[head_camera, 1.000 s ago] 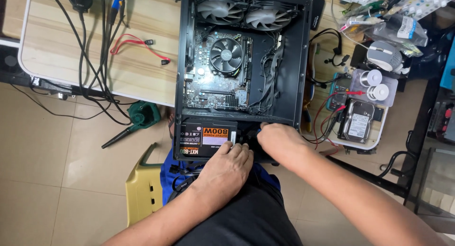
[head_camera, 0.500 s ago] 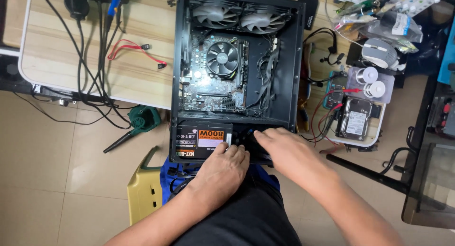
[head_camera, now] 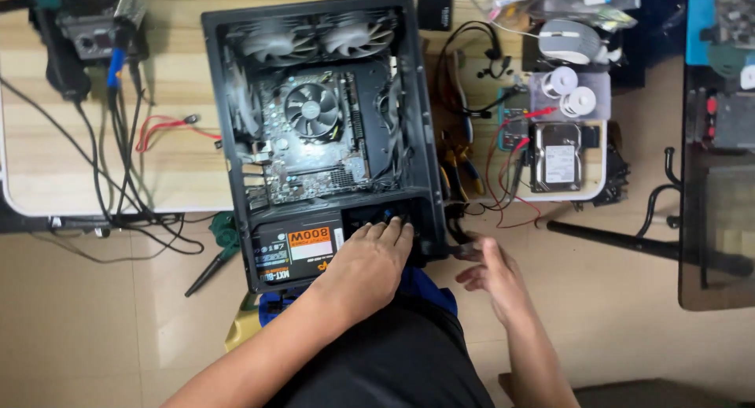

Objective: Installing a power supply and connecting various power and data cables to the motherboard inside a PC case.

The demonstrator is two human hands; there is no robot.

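- Left hand [head_camera: 368, 268] is lying palm down on the near end of the case [head_camera: 425, 140], fingers held close together and fairly flat, tips reaching into the dark cable bay beside the power supply [head_camera: 295, 249]; it is gripping nothing that can be seen.
- Right hand [head_camera: 495, 278] is hanging outside the case, just off its right near corner, fingers loosely spread and blurred; a dark cable end [head_camera: 456, 251] is lying at its fingertips, and contact cannot be told.
- Case is lying open on its side at the desk [head_camera: 173, 172] edge, its near end overhanging toward the person's lap.
- Power supply is sitting in the case's near left compartment.
- Motherboard [head_camera: 314, 140] with a round cooler [head_camera: 312, 109] is occupying the middle; two fans [head_camera: 314, 40] are sitting at the far end.
- Hard drive [head_camera: 558, 156] and pliers [head_camera: 464, 168] are lying on the desk to the right of the case.
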